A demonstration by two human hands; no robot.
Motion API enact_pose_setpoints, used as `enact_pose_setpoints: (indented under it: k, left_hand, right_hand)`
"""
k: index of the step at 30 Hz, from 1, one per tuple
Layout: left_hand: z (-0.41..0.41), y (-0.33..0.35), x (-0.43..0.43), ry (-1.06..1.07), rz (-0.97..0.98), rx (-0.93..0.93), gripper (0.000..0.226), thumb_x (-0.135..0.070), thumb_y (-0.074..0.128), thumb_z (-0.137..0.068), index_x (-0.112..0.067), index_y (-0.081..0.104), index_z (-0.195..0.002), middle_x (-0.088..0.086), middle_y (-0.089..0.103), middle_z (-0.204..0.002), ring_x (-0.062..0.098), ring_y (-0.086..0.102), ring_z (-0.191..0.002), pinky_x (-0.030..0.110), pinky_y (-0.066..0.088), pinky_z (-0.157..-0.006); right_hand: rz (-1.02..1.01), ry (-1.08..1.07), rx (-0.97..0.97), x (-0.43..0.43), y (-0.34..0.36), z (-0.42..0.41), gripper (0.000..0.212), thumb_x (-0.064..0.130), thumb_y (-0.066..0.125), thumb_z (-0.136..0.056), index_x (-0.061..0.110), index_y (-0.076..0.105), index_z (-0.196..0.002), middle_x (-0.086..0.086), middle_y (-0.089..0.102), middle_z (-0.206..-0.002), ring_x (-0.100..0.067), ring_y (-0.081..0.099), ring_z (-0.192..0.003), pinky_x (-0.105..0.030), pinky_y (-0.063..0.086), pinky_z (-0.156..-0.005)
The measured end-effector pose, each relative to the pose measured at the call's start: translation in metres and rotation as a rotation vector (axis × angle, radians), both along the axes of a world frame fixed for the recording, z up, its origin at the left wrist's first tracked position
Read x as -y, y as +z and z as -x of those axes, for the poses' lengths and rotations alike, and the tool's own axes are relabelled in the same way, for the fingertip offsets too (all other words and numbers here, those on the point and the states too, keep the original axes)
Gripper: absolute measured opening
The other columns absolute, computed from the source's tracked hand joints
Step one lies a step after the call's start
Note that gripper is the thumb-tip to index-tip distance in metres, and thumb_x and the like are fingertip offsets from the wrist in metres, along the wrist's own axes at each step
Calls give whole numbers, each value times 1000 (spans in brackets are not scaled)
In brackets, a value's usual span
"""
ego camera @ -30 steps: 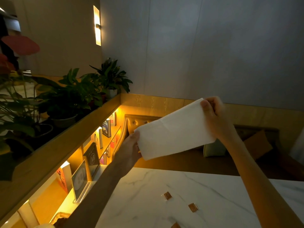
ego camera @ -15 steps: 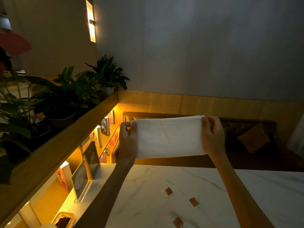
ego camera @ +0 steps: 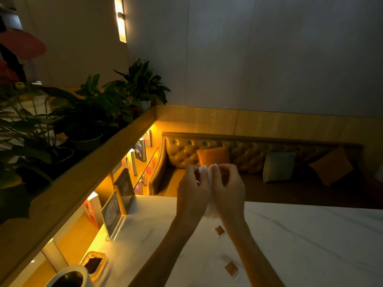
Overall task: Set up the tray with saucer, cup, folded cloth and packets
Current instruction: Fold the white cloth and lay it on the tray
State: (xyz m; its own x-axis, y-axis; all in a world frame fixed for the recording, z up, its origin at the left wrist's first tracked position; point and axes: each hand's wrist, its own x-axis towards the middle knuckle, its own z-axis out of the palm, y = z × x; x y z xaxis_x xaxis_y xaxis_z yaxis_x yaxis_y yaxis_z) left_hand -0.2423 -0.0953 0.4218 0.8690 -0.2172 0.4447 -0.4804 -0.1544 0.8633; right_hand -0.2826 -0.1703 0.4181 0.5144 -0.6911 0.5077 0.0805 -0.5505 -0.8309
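My left hand (ego camera: 193,188) and my right hand (ego camera: 227,186) are raised together above the far edge of the white marble table (ego camera: 300,245). Between them they pinch the white cloth (ego camera: 210,211), folded in half so that only its top corners and a lower strip show between my palms. Two small brown packets lie on the table below my wrists, one (ego camera: 219,230) near my right forearm and another (ego camera: 231,268) closer to me. A white cup (ego camera: 69,276) stands at the lower left edge. No tray or saucer is in view.
A small dish with dark contents (ego camera: 94,264) sits by the cup. An acrylic sign holder (ego camera: 112,214) stands at the table's left edge beside lit bookshelves. Potted plants (ego camera: 87,112) line a wooden ledge on the left. A tufted bench with cushions (ego camera: 277,165) runs behind the table.
My hands came together from about a cloth's width apart, folding the stretched white cloth in half between them. The view tilted down, showing the cup and dish.
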Motion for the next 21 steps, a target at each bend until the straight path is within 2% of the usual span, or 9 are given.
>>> enact_pose_setpoints:
  k: [3, 5, 8, 11, 16, 21]
  left_hand:
    - [7, 4, -6, 18, 33, 67, 16, -38, 51, -95, -23, 58, -96, -23, 57, -77, -15, 59, -76, 2, 45, -60]
    - [11, 6, -14, 24, 28, 108, 31, -46, 48, -91, -21, 62, -104, -22, 59, -84, -11, 59, -77, 2, 45, -63]
    - [15, 9, -23, 46, 16, 167, 44, -52, 43, -86, -20, 64, -109, -18, 60, -90, -12, 56, -77, 3, 43, -66]
    - [18, 11, -26, 55, 35, 205, 43, -49, 45, -88, -17, 66, -108, -15, 62, -89, -12, 57, -74, 1, 45, -65]
    - [19, 12, -24, 17, 36, 193, 41, -45, 46, -89, -16, 66, -110, -6, 70, -95, -9, 60, -79, 3, 48, -69]
    - [17, 10, -23, -91, 63, 104, 36, -44, 51, -89, -17, 64, -109, -10, 67, -97, -2, 63, -88, 2, 48, -73]
  right_hand:
    - [-20, -4, 98, -18, 3, 2, 26, 47, 52, -89, 26, 59, -102, 9, 66, -90, -5, 63, -81, -19, 52, -67]
    - [-45, 29, 130, -23, 5, 5, 29, 47, 53, -88, 25, 61, -106, 7, 68, -96, -8, 65, -87, -24, 56, -71]
    - [-24, 26, 147, -28, 6, 8, 30, 41, 57, -88, 21, 63, -109, 5, 69, -100, -9, 65, -89, -25, 56, -74]
    - [-13, -21, 176, -30, 9, 9, 32, 44, 57, -86, 21, 64, -107, 4, 69, -98, -8, 65, -87, -25, 56, -73]
    - [-19, 10, 168, -32, 9, 9, 20, 34, 59, -90, 24, 62, -107, 9, 67, -97, -5, 64, -87, -21, 55, -71]
    - [-49, 76, 186, -35, 10, 17, 20, 48, 43, -90, 37, 58, -99, 22, 62, -89, -1, 64, -86, -13, 50, -68]
